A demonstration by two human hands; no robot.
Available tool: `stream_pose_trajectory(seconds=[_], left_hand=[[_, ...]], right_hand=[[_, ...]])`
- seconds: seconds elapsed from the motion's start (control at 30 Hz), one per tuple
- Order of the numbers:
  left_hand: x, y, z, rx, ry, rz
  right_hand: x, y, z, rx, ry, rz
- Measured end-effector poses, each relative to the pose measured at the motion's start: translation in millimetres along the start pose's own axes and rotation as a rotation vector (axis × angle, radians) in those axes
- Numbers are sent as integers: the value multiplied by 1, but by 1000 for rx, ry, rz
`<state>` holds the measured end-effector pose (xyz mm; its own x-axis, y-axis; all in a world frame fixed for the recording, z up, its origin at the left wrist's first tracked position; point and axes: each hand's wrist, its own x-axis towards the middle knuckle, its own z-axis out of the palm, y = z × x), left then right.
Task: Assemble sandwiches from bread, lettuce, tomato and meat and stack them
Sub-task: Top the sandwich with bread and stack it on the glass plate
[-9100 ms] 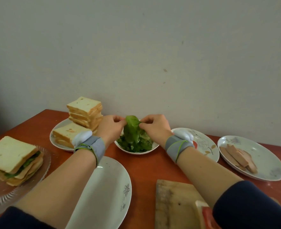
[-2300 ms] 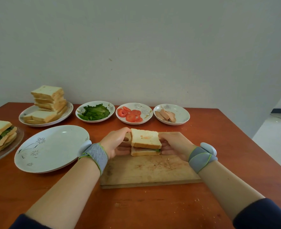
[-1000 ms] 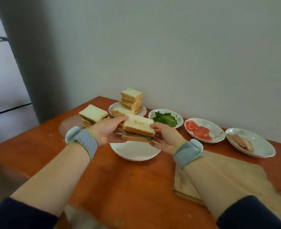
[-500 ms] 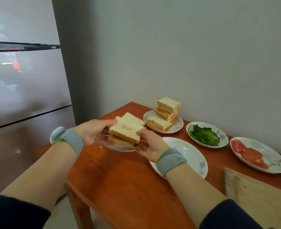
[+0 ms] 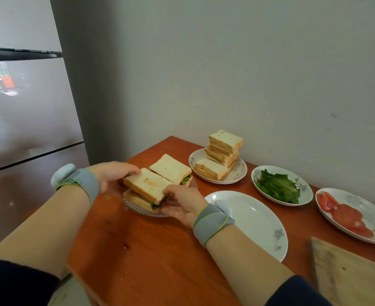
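I hold a finished sandwich (image 5: pixel 146 184) between both hands, low over the clear glass plate (image 5: pixel 135 207) at the table's left corner. My left hand (image 5: pixel 112 174) grips its far left edge; my right hand (image 5: pixel 181 203) grips its near right edge, where lettuce shows. Another sandwich (image 5: pixel 172 168) lies on the same plate just behind. Further right stand a plate with stacked bread slices (image 5: pixel 223 151), a lettuce bowl (image 5: pixel 279 186) and a tomato plate (image 5: pixel 345 214).
An empty white plate (image 5: pixel 257 221) sits right of my right wrist. A wooden cutting board (image 5: pixel 349 274) lies at the lower right. A fridge (image 5: pixel 23 96) stands left of the table, and the table's left edge (image 5: pixel 82 277) runs close under my left forearm.
Both hands carried the sandwich from the cutting board leftward, past the white plate, to the glass plate. It now sits lower, beside the earlier sandwich.
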<state>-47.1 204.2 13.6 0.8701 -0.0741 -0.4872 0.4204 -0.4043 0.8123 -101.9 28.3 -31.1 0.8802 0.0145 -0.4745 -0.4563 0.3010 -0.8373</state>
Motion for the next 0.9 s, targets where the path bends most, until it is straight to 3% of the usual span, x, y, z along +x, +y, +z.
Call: stream_pose_trajectory(seconds=[0.33, 0.9], left_hand=[[17, 10, 10, 213, 65, -35], [26, 8, 29, 253, 103, 10]], right_hand=[[16, -7, 5, -132, 1, 52], [23, -10, 2, -209, -5, 75]])
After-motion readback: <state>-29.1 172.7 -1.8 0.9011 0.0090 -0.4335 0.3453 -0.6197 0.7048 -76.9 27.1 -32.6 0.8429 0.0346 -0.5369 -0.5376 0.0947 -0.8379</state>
